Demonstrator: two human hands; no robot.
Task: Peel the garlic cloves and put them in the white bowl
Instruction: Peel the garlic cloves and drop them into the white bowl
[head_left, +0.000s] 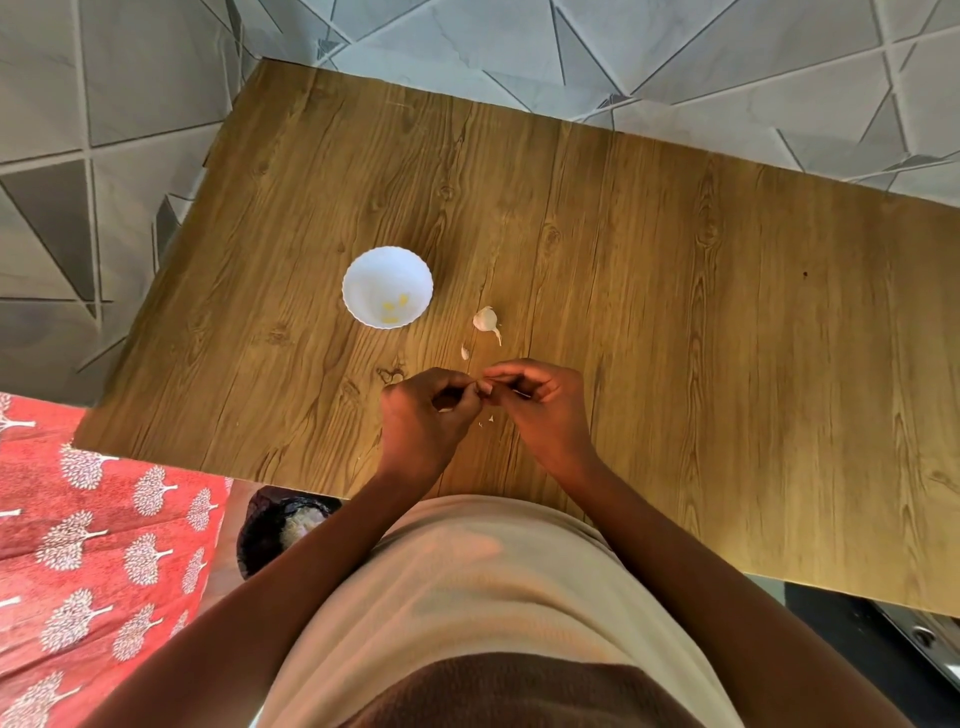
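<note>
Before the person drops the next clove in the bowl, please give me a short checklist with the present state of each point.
1. Clove pinched between left hand and right hand: ok.
2. Clove fully peeled: cannot tell, fingers hide it.
3. White bowl upright within reach: ok.
4. Bowl has room, few peeled cloves inside: ok.
5. Garlic piece left on wooden table: ok.

A wooden table (675, 312) stands beside red tree-patterned fabric (93, 545) on a grey tiled floor (78, 130).
</note>
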